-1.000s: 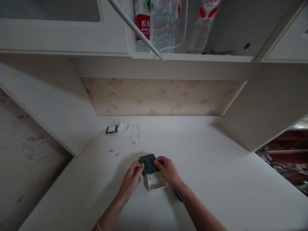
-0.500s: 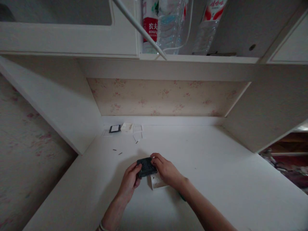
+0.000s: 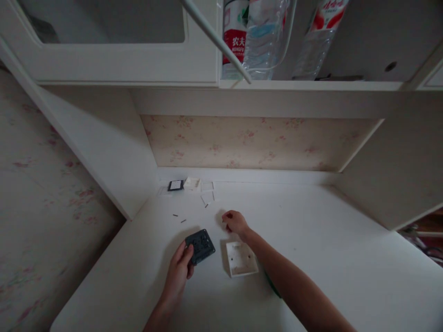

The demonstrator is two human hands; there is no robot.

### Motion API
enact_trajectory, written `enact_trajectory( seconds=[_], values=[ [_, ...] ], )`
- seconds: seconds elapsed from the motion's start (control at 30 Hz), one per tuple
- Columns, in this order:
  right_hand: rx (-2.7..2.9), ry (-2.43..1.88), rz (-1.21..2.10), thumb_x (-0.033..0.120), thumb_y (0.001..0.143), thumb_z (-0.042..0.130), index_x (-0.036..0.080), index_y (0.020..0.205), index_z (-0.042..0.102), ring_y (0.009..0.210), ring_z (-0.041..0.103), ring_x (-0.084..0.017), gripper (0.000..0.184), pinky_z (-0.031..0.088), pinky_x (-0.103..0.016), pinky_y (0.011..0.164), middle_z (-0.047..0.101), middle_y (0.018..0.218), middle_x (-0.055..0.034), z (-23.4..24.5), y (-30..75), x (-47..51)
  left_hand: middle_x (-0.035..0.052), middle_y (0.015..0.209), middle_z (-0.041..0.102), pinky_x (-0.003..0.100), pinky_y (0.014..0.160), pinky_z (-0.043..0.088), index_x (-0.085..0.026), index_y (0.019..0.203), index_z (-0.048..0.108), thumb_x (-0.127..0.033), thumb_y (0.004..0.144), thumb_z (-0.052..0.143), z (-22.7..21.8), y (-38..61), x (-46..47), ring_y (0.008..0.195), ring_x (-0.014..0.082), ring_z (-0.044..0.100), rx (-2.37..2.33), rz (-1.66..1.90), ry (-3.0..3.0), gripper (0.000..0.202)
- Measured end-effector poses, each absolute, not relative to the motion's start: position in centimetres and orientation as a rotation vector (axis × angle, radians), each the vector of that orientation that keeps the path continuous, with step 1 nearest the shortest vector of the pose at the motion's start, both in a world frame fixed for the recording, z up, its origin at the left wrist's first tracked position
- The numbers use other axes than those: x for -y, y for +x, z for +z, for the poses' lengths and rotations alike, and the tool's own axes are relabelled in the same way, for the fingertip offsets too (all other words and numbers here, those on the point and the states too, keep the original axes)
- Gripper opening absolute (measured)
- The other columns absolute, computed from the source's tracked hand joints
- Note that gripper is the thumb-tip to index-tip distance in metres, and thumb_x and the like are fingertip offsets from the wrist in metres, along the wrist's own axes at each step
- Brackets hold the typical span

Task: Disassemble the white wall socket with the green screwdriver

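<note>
My left hand [image 3: 180,271] grips a dark square switch module [image 3: 200,246] by its near corner, just above the white desk [image 3: 311,258]. To its right an open white mounting box [image 3: 241,258] lies on the desk. My right hand [image 3: 234,221] is stretched forward past the box with fingers curled together in a pinch close to the desk surface; whether it holds anything I cannot make out.
At the back left corner lie a small dark framed plate [image 3: 175,185], white plastic frames [image 3: 206,186] and tiny dark screws [image 3: 179,218]. A shelf above holds plastic bottles [image 3: 263,37]. Cabinet walls close in on both sides. Something green [image 3: 273,288] peeks from under my right forearm.
The hands have parted: my left carried the dark module left off the white box, and my right let go and reached forward. The camera view shifted left.
</note>
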State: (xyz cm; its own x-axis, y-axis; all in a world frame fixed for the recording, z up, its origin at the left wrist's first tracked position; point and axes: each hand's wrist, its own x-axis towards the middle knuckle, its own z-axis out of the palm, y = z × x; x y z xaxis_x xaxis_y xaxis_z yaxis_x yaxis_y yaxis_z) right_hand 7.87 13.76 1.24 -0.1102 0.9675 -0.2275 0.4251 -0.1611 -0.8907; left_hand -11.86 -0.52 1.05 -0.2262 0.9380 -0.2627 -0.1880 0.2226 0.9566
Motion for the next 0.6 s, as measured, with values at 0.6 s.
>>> enact_trajectory(
  seconds=[0.6],
  values=[
    [1.871, -1.607, 1.048, 0.028, 0.087, 0.057, 0.02, 0.107, 0.067, 0.058, 0.061, -0.012, 0.024, 0.044, -0.024, 0.061, 0.07, 0.08, -0.0017, 5.0, 8.5, -12.3, -0.0079, 0.039, 0.041, 0.021, 0.042, 0.029, -0.02, 0.072, 0.049, -0.068, 0.078, 0.05, 0.2, -22.5, 0.6, 0.037, 0.0103, 0.037, -1.857, 1.103, 1.135, 0.048]
  ],
)
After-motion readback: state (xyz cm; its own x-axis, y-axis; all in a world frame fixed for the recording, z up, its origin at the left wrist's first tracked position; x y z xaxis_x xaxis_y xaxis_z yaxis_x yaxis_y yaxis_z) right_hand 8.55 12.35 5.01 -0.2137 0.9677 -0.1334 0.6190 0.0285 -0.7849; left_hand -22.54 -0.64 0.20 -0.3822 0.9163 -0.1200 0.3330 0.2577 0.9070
